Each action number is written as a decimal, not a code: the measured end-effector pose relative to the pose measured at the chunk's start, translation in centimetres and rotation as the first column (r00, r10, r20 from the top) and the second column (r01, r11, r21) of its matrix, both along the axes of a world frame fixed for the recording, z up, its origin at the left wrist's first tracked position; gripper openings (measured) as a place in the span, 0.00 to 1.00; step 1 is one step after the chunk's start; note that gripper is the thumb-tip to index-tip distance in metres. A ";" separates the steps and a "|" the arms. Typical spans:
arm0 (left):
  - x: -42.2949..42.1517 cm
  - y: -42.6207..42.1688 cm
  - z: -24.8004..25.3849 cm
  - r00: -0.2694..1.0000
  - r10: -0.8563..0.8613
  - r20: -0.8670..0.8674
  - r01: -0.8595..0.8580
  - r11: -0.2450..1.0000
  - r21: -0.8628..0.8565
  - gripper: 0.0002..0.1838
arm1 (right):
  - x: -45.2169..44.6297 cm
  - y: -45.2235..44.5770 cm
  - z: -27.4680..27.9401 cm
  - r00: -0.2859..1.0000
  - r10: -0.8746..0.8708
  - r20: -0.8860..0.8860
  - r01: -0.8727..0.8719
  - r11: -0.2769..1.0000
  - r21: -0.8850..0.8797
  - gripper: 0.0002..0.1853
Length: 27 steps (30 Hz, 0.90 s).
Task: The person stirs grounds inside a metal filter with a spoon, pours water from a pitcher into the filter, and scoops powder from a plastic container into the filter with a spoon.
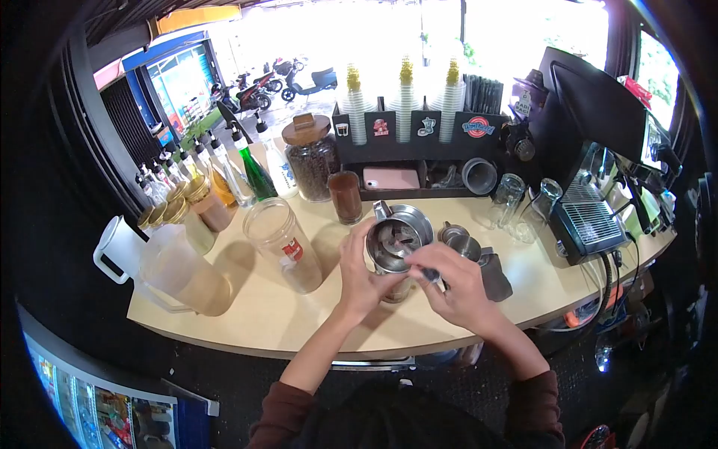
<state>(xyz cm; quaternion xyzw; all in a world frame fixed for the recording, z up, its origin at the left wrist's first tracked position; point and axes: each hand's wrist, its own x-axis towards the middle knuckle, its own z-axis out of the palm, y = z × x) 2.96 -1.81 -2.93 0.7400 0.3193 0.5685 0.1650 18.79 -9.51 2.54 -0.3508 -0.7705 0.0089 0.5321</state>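
- Metal pitcher [420, 221]: over the counter [407, 329], between front and rear edges; likely stiff, light, slippery when wet.
- Left hand [360, 271]: wrapped around pitcher wall; handle [382, 210] offers alternative hold.
- Right hand [455, 286]: pinching slim utensil [429, 274], type unclear.

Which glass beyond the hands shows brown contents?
The glass standing right of the brown-lidded jar, beyond the left hand. The two glasses nearer the black machine look clear.

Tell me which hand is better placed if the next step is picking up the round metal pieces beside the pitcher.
Probably the right hand: it is nearer the round metal pieces, while the left hand grips the metal pitcher.
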 end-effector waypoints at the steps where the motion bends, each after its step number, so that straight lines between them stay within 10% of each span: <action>1: -0.1 0.2 0.0 1.000 -0.005 -0.002 0.005 1.000 0.005 0.47 | 0.0 -0.4 0.3 0.998 0.044 0.051 -0.039 0.996 -0.083 0.11; 27: -0.4 0.2 0.8 0.992 0.022 -0.122 -0.004 0.989 0.148 0.50 | 0.6 -0.6 0.2 0.982 0.150 0.112 -0.140 0.986 -0.092 0.11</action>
